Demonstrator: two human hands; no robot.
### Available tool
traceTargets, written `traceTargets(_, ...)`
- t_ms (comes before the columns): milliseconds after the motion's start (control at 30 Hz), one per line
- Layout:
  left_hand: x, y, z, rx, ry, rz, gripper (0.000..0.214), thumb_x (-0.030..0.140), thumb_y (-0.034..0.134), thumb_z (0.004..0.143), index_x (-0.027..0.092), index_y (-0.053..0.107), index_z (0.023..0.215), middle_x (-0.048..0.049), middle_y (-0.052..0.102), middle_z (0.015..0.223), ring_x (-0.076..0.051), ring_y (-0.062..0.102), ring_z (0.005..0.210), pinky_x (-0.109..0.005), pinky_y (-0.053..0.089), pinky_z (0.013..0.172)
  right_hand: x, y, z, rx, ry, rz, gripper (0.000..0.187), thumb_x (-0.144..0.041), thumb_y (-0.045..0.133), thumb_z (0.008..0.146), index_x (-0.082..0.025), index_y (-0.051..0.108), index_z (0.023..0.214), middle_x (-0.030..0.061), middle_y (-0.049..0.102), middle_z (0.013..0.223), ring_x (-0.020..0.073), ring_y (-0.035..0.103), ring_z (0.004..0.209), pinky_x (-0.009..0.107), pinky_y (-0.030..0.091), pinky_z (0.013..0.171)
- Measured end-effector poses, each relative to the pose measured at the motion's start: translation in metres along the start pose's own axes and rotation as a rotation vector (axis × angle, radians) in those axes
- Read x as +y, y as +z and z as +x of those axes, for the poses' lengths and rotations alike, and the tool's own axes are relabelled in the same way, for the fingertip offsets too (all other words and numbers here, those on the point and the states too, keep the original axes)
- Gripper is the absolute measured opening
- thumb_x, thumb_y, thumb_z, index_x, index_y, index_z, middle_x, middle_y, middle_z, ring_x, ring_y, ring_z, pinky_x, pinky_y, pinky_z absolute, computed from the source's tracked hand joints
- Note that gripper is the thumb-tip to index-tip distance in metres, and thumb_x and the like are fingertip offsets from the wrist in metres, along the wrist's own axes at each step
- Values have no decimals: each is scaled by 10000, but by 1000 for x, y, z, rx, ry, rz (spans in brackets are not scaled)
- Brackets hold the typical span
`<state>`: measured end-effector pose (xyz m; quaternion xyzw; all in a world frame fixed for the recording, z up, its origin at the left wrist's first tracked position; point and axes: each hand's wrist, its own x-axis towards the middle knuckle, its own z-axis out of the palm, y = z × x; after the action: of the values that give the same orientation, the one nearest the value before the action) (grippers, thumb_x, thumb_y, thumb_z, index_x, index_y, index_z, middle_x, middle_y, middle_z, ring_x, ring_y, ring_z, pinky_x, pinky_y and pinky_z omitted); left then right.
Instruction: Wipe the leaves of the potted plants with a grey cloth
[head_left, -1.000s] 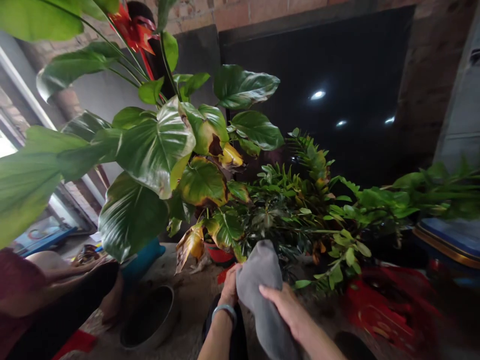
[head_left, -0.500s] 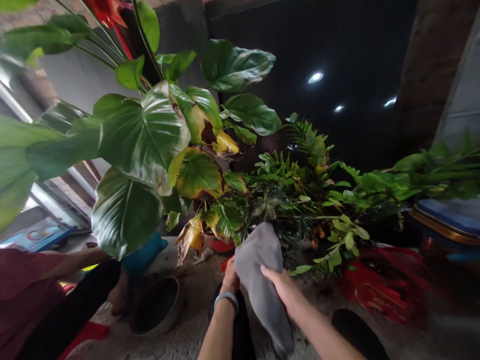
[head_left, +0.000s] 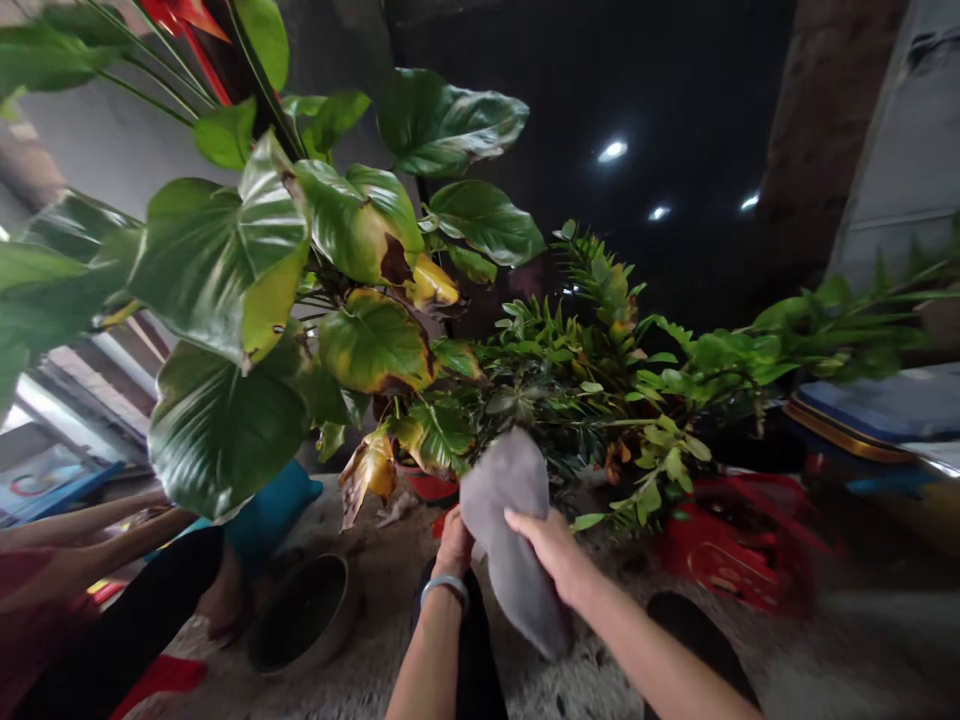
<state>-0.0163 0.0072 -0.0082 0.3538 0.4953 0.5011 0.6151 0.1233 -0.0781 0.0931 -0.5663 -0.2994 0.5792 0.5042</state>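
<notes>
Before a dark panel [head_left: 675,90], a broad-leaved plant [head_left: 225,430] with yellowed leaves [head_left: 375,345] and lower greenery [head_left: 705,350] line the far edge of a rough floor [head_left: 592,685], with a round basin [head_left: 346,600] and another person [head_left: 135,620] toward its left edge and a red plastic bag [head_left: 731,555] toward its right.

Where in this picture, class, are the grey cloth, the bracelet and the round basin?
Grey cloth [head_left: 516,568]: head view, on its middle, just below the gripping thumb.
Bracelet [head_left: 448,583]: head view, on the upper side of its band.
Round basin [head_left: 346,608]: head view, on its right-hand wall.
</notes>
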Motion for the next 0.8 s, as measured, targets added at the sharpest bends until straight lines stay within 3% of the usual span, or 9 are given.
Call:
traceTargets(100,2,-3,2,-25,18,16,276,381,817,486,159,667,550,-22,661,579,-192,580,652,-310,474,686,29,-18,-30,-14,93,-53,282,-386,722,559,-194,732,765,90,774,797,334,705,880,414,527,804)
traceTargets(167,1,-3,4,-39,8,8,322,421,833,479,155,665,551,-18,649,564,-175,554,612,-304,454,642,24,-35,-41,-3,80,-53,331,-403,761,541,-190,736,793,94,777,831,338,704,902,417,527,826)
traceTargets(300,-4,0,5,-1,-32,-48,362,441,840,463,156,681,620,-47,703,662,-180,592,643,-298,454,623,-32,-65,-19,146,-93,204,475,-401,825,527,-184,727,938,89,783,969,326,696,990,410,531,884)
traceTargets(400,-5,1,4,25,-51,-60,386,452,832,473,162,696,689,-81,737,777,-182,622,674,-299,474,644,-63,-76,12,219,-115,460,328,-344,783,584,-206,711,873,68,792,873,315,710,974,409,561,855)
traceTargets(500,-4,1,4,14,-62,-69,379,451,828,503,167,710,724,-82,733,794,-182,627,686,-295,478,646,-45,-76,18,233,85,535,183,-327,718,619,-223,681,765,66,772,706,333,730,911,447,585,802)
traceTargets(600,-4,1,4,-20,-83,-93,407,444,843,499,161,725,767,-89,737,844,-171,619,682,-288,476,634,1,-76,-8,202,257,426,239,-377,739,593,-208,699,758,92,768,694,347,736,903,444,586,802)
traceTargets(667,-5,3,2,-45,-98,-114,452,439,856,493,153,729,819,-115,738,956,-168,623,689,-289,475,624,20,-80,-30,172,296,330,319,-404,776,544,-186,716,769,122,773,730,360,734,912,436,582,811)
traceTargets(733,-8,7,0,-76,-99,-148,493,427,866,503,158,724,891,-131,715,1100,-167,634,707,-292,479,625,15,-86,-44,185,280,302,386,-404,804,507,-170,731,805,137,781,791,368,730,922,433,581,812)
traceTargets(800,-13,13,-2,-120,-99,-202,519,407,882,503,175,715,935,-121,694,1166,-169,642,717,-299,489,630,-9,-91,-44,237,213,358,405,-381,814,498,-175,739,838,127,787,831,366,727,925,433,587,804)
